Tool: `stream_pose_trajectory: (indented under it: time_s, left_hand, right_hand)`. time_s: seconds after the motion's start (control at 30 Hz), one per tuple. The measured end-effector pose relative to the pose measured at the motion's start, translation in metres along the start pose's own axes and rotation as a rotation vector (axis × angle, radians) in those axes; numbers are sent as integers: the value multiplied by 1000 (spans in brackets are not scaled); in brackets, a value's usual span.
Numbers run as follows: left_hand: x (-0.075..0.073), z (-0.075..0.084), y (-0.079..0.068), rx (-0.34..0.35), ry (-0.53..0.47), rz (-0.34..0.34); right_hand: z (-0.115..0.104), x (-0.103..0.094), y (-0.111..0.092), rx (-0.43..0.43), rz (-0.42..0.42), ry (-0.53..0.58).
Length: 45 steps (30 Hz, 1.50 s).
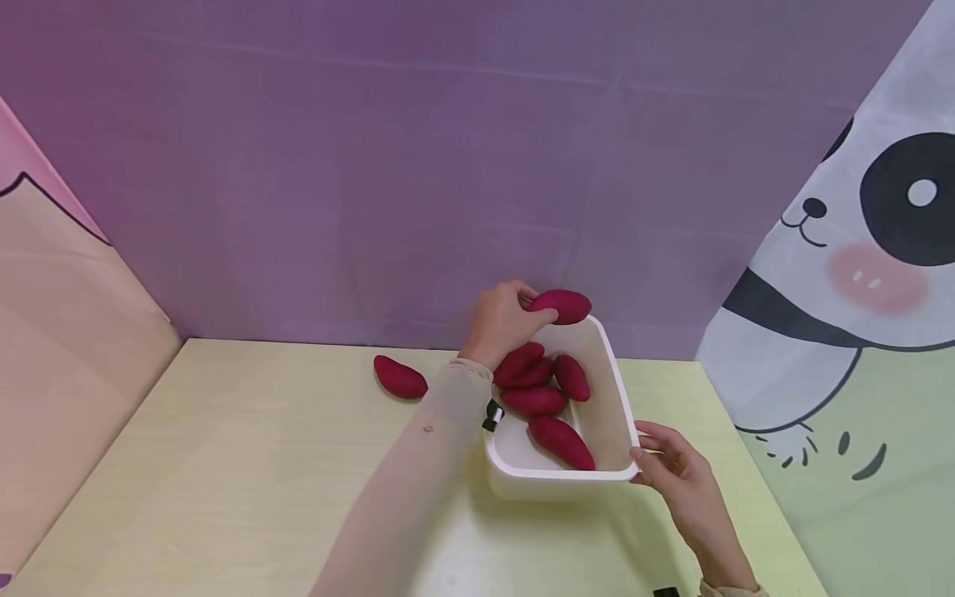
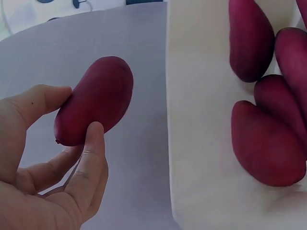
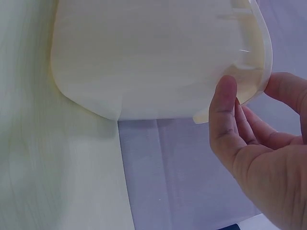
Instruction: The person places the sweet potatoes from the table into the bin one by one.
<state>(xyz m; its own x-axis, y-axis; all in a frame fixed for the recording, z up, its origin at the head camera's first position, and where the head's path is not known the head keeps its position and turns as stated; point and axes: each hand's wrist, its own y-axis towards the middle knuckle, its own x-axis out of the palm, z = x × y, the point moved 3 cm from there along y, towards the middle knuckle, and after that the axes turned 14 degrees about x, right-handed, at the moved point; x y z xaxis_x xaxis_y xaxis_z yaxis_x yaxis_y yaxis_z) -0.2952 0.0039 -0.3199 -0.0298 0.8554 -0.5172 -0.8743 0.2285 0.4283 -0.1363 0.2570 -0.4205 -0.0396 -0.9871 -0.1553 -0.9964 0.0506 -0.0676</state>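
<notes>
My left hand (image 1: 501, 322) pinches a dark red sweet potato (image 1: 563, 307) between thumb and fingers, above the far end of a white plastic bin (image 1: 613, 390). In the left wrist view that sweet potato (image 2: 98, 100) shows beside the bin's wall (image 2: 196, 120). With the thumb and fingers of my right hand (image 1: 675, 464) I grip the bin's rim at its near right corner; the right wrist view shows the fingers (image 3: 224, 103) under the rim. Several sweet potatoes (image 1: 561, 442) lie inside the bin. My left forearm hides part of its left side.
One more sweet potato (image 1: 400, 378) lies on the pale wooden table (image 1: 246, 464), left of the bin. A purple cloth (image 1: 373, 182) hangs along the table's back edge. Printed cloths (image 1: 836, 332) stand at both sides.
</notes>
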Motion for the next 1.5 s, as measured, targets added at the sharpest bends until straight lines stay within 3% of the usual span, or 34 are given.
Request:
stream_pose_trajectory:
  time_s: [0.33, 0.6, 0.97, 1.17, 1.3, 1.5]
  left_hand:
    - [30, -7, -3, -58, -14, -43]
    - [34, -12, -7, -46, 23, -53]
    - [15, 9, -4, -6, 14, -39]
    - [-1, 18, -5, 43, -51, -31]
    - [-13, 12, -12, 57, -88, -25]
    - [-32, -16, -28, 46, -94, 21]
  right_hand:
    - [-3, 2, 1, -18, -16, 10]
    - [-3, 3, 0, -21, -19, 15]
    - [0, 2, 1, 12, -2, -11]
    - [1, 0, 0, 8, -2, 0]
    - [0, 0, -1, 0, -2, 10]
    - [-1, 0, -2, 12, 4, 0]
